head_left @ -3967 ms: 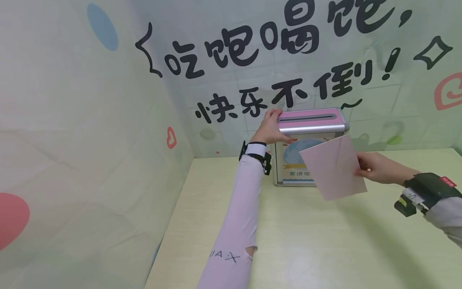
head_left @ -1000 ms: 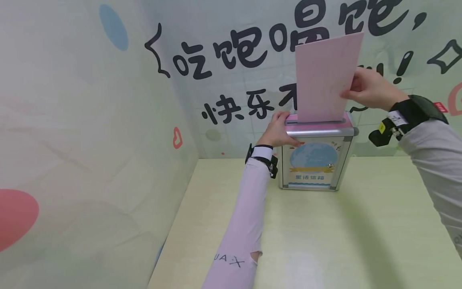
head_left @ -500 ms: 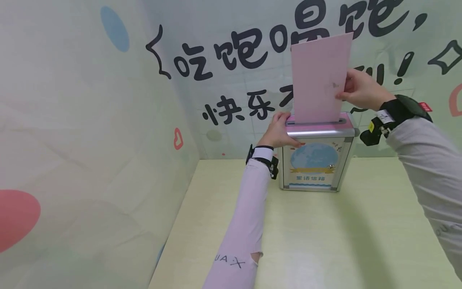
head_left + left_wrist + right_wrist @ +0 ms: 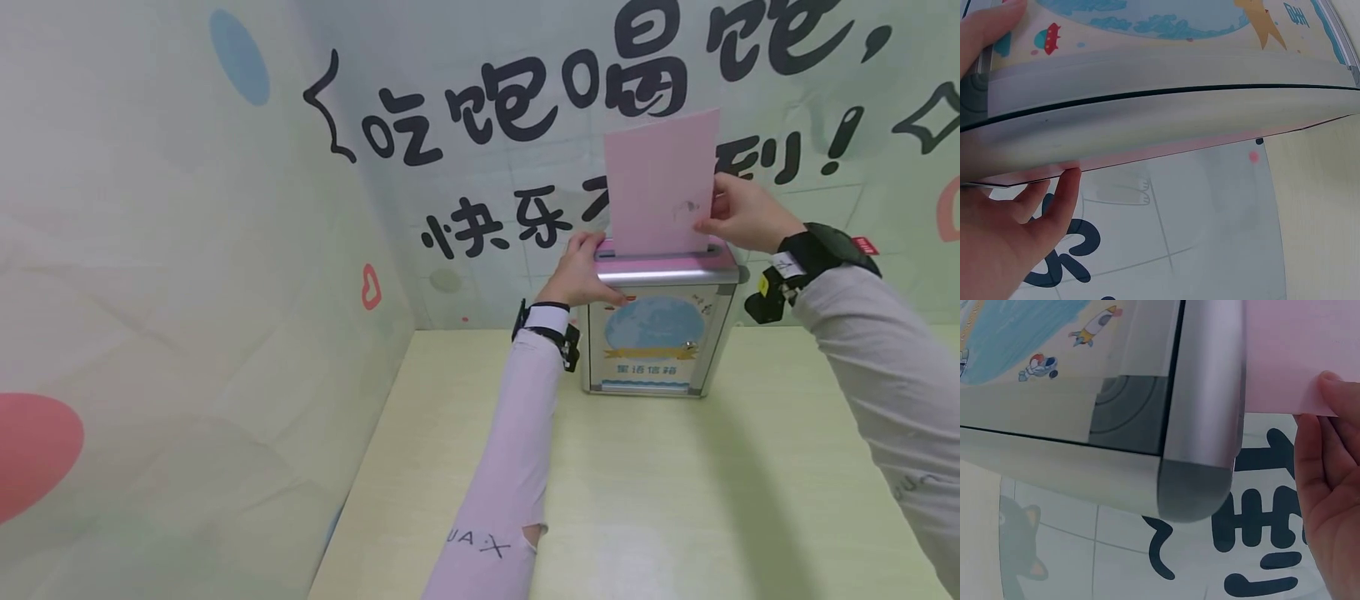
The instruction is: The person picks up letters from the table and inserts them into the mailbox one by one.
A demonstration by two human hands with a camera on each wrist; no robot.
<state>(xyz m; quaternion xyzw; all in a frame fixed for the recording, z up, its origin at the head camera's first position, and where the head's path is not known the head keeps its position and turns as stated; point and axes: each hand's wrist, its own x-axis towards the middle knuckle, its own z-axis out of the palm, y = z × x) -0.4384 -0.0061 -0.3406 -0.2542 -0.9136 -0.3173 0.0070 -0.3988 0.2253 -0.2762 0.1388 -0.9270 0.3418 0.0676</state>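
Pale green table (image 4: 675,500); wall (image 4: 187,250) with black lettering (image 4: 517,108).

Pale pink sleeve (image 4: 510,450) on the left arm, dark lettering near the elbow beside a small tear. White cuff, then a black wrist strap (image 4: 546,329). On the right, a grey sleeve (image 4: 885,367), and a black wrist unit (image 4: 806,262) with red tab.
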